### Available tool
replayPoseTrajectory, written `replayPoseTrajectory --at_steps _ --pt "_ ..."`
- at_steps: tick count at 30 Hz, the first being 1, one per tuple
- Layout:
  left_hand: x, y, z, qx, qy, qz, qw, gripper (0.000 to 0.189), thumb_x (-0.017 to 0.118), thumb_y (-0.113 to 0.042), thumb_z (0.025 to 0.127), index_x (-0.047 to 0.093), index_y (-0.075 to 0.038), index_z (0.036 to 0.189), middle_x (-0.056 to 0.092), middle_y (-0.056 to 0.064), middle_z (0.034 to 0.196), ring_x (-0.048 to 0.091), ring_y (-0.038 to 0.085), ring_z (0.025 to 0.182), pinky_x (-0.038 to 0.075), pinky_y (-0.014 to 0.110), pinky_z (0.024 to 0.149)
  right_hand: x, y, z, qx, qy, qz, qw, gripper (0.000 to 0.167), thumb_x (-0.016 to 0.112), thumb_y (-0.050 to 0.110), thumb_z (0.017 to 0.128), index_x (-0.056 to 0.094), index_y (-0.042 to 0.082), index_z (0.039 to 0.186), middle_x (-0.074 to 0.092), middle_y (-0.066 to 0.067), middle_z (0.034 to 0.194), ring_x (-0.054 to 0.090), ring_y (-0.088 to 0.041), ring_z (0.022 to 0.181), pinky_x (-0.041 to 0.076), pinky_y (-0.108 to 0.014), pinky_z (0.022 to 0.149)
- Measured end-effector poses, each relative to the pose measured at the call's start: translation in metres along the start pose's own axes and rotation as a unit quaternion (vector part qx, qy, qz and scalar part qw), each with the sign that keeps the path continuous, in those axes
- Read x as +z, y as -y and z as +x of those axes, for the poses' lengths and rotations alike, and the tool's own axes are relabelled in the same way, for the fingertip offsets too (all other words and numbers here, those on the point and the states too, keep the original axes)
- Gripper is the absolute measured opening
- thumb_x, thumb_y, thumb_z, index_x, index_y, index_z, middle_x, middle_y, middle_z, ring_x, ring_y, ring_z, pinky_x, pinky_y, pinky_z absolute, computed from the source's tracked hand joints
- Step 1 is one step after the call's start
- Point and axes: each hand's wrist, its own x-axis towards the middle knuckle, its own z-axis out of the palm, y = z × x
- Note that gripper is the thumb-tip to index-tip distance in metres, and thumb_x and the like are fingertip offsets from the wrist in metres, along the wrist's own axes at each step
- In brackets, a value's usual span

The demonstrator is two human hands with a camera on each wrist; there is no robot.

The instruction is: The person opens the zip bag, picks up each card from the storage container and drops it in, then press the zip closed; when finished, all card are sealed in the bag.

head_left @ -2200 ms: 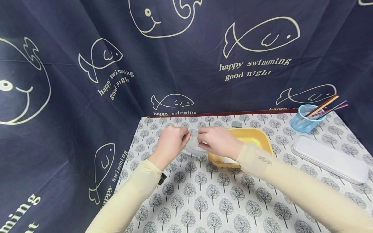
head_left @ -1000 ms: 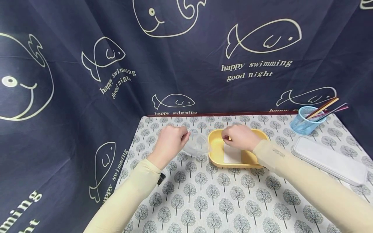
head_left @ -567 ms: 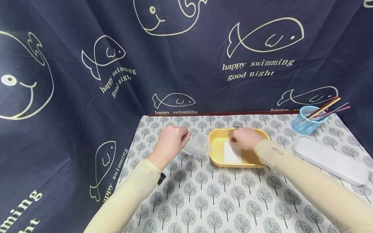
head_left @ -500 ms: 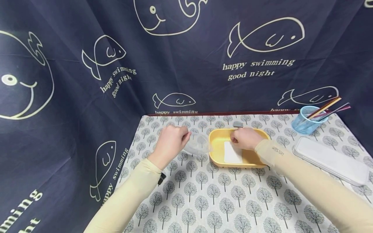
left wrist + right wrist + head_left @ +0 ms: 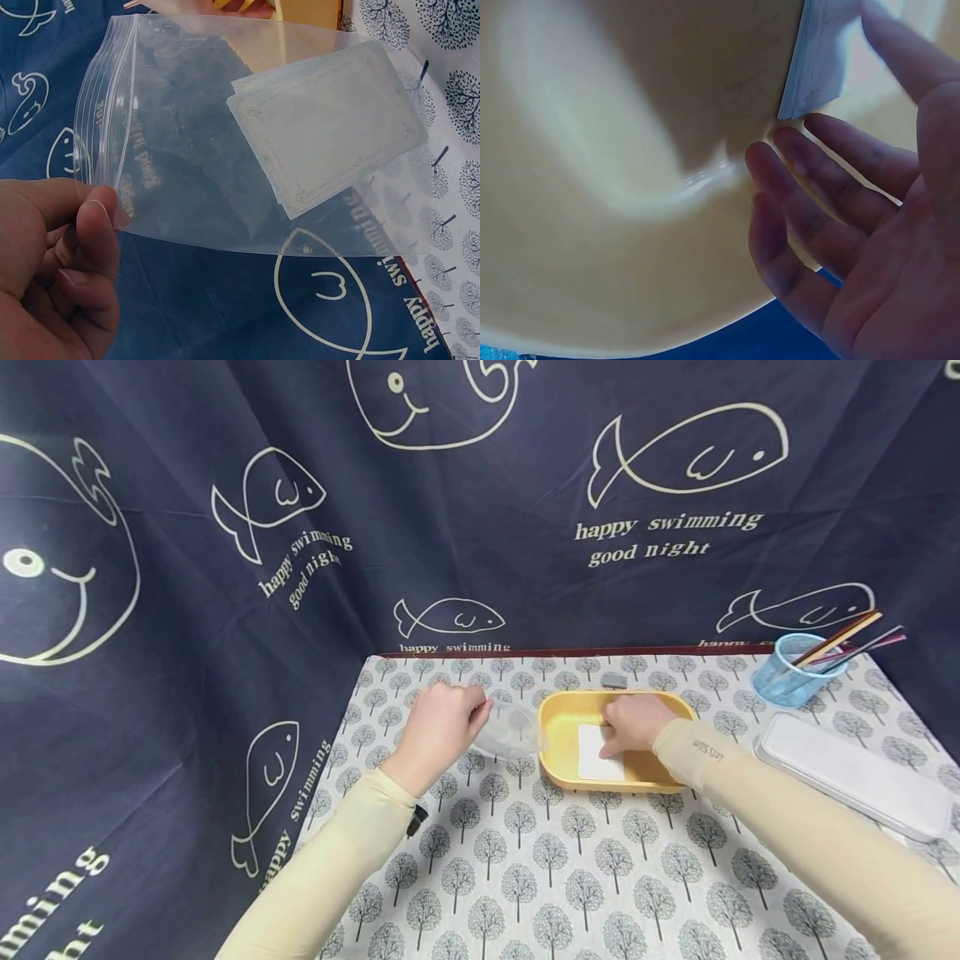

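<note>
My left hand (image 5: 438,722) pinches a clear zip-lock bag (image 5: 184,165) by the corner at its zip end, between thumb and forefinger. Inside the bag, several pale bordered cards (image 5: 330,131) lie together at the far end. A yellow tray (image 5: 557,727) stands right of the bag, with a stack of white cards (image 5: 595,764) on its floor. Down in the tray is my right hand (image 5: 870,225), fingers apart and loosely bent. Its thumb overlaps the stack's face in the right wrist view, while the other fingertips lie right at the stack's end.
Behind the tray lies a small grey block (image 5: 614,680). A blue mesh pen cup (image 5: 780,681) with several sticks stands at the back right, and a long white case (image 5: 855,777) lies in front of it. A dark fish-print curtain (image 5: 480,527) hangs behind the tree-print tablecloth.
My right hand has left the bag and moved right into the tray; its curled fingers have since spread over the card stack. My left hand still holds the bag in place.
</note>
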Motion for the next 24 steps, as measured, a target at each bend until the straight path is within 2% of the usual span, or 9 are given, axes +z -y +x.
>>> replayPoseTrajectory --at_steps 3,7,18,22,24 --pt "0.0001 -0.0008 0.0002 -0.001 0.0 -0.002 1.0 0.029 0.076 -0.011 0.096 0.065 -0.013 0.069 0.058 -0.005 0.056 0.054 0.009 0.049 0.052 0.03 0.056 0.0009 0.0012 0.0002 0.005 0.006 -0.012 0.9999 0.047 0.091 0.055 0.072 0.056 0.023 0.071 0.056 0.007 0.071 0.054 -0.015 0.064 0.052 -0.037 0.063" --pt "0.0003 -0.0017 -0.0001 -0.005 0.0 -0.003 1.0 0.031 0.077 -0.011 0.095 0.064 -0.014 0.068 0.057 -0.006 0.056 0.052 0.008 0.049 0.051 0.029 0.055 0.0014 0.0022 0.0002 -0.002 -0.003 -0.03 0.9995 0.049 0.094 0.052 0.068 0.056 0.022 0.073 0.056 0.006 0.072 0.056 -0.017 0.066 0.055 -0.041 0.065" --pt "0.0021 -0.002 0.0002 -0.003 0.002 0.002 1.0 0.031 0.077 -0.011 0.095 0.063 -0.015 0.067 0.057 -0.006 0.056 0.053 0.008 0.05 0.051 0.03 0.055 0.0051 -0.0005 0.0023 -0.011 -0.016 -0.048 0.9987 0.049 0.095 0.05 0.067 0.057 0.021 0.077 0.056 0.007 0.072 0.056 -0.017 0.065 0.056 -0.04 0.062" --pt "0.002 -0.0026 0.0003 -0.003 0.004 0.003 1.0 0.03 0.077 -0.011 0.095 0.064 -0.014 0.068 0.058 -0.006 0.056 0.053 0.008 0.05 0.051 0.029 0.055 0.0026 0.0011 0.0018 -0.02 -0.03 -0.056 0.9978 0.047 0.095 0.048 0.068 0.063 0.017 0.084 0.06 0.006 0.077 0.06 -0.017 0.067 0.058 -0.041 0.065" --pt "0.0018 -0.003 0.0006 -0.004 0.006 0.005 1.0 0.029 0.077 -0.011 0.095 0.065 -0.014 0.069 0.058 -0.006 0.056 0.053 0.008 0.05 0.051 0.028 0.055 0.0018 0.0014 0.0012 -0.024 -0.041 -0.055 0.9973 0.044 0.095 0.042 0.071 0.066 0.014 0.088 0.063 0.005 0.079 0.062 -0.017 0.068 0.059 -0.042 0.067"
